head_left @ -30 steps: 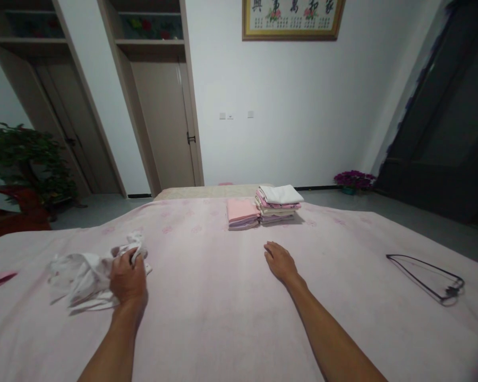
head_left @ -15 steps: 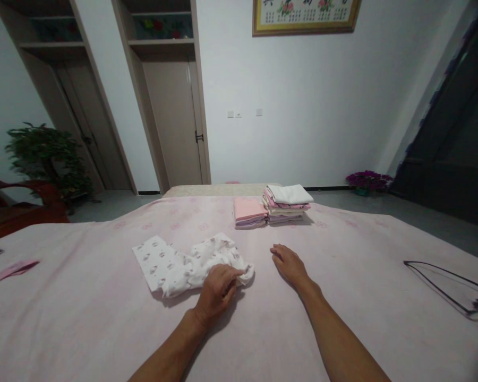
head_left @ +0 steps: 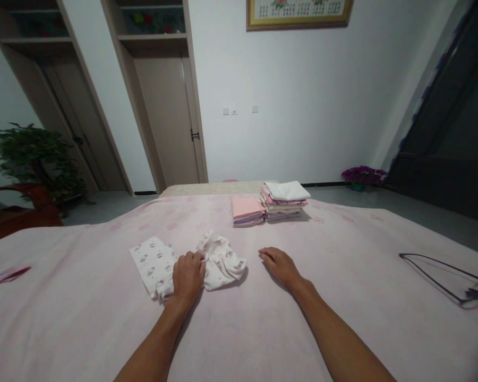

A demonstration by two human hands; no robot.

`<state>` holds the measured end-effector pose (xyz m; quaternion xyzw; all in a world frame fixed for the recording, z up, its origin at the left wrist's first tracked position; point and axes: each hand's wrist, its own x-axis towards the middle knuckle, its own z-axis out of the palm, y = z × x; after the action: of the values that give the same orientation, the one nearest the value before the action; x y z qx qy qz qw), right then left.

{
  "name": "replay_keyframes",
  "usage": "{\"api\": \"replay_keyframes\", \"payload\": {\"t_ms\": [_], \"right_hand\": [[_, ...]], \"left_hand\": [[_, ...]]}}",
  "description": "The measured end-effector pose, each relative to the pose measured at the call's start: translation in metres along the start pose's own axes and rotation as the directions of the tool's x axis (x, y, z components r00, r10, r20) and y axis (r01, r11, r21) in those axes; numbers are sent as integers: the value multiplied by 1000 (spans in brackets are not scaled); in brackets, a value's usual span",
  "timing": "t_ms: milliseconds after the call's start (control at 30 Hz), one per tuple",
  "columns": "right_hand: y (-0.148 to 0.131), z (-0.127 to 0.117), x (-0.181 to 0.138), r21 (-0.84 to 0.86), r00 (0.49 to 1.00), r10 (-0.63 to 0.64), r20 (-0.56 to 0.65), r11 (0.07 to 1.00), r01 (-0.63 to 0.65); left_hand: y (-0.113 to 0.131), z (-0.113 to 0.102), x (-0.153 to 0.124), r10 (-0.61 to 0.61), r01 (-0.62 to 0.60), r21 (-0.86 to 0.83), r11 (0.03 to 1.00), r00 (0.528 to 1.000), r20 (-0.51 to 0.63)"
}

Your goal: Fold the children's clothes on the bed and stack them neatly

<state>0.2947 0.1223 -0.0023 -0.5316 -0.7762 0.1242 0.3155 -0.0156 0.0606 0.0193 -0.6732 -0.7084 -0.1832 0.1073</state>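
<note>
A small white printed garment (head_left: 153, 262) lies crumpled on the pink bedspread (head_left: 239, 329) in front of me. My left hand (head_left: 188, 275) rests on its middle, fingers pinching a raised fold of the cloth. My right hand (head_left: 278, 263) lies flat on the spread just right of the garment, fingers apart, holding nothing. Further back stand two stacks of folded clothes, a pink one (head_left: 246, 209) and a taller one topped with white (head_left: 284, 199).
A black wire hanger (head_left: 442, 277) lies at the right of the bed. A pink scrap (head_left: 6, 276) sits at the left edge. Beyond the bed are a potted plant (head_left: 35, 159), a door (head_left: 171, 116), purple flowers (head_left: 362, 175) and a dark window.
My left hand dragged the white garment from the far left to the middle of the bed, then shifted back onto its middle. The right hand stayed nearly still.
</note>
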Motion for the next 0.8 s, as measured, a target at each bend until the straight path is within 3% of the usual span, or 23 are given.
{"api": "replay_keyframes", "payload": {"t_ms": [133, 233, 300, 400, 500, 567, 667, 800], "right_hand": [[-1, 1, 1, 46, 1000, -9, 13, 999, 9], [1, 1, 2, 105, 1000, 21, 10, 994, -22], [2, 3, 3, 162, 998, 60, 5, 985, -60], [3, 7, 4, 265, 996, 88, -4, 961, -84], [-1, 13, 6, 485, 992, 129, 5, 867, -115], [-7, 15, 7, 662, 987, 160, 32, 737, -141], [-19, 12, 7, 810, 987, 101, 125, 564, -161], [-32, 3, 4, 830, 963, -106, 249, 535, -156]], "left_hand": [[-9, 5, 4, 46, -63, -211, 975, 996, -82], [-6, 4, 4, -18, -80, -556, 827, 986, -168], [2, -2, 4, -112, -41, -780, 625, 984, -141], [21, -13, 5, -168, 65, -966, 252, 986, 23], [39, -20, 3, -56, 216, -972, -95, 973, 222], [47, -20, 0, 33, 326, -915, -237, 944, 328], [52, -17, -5, 83, 415, -872, -259, 909, 408], [52, -15, -9, 114, 420, -890, -178, 907, 405]]}}
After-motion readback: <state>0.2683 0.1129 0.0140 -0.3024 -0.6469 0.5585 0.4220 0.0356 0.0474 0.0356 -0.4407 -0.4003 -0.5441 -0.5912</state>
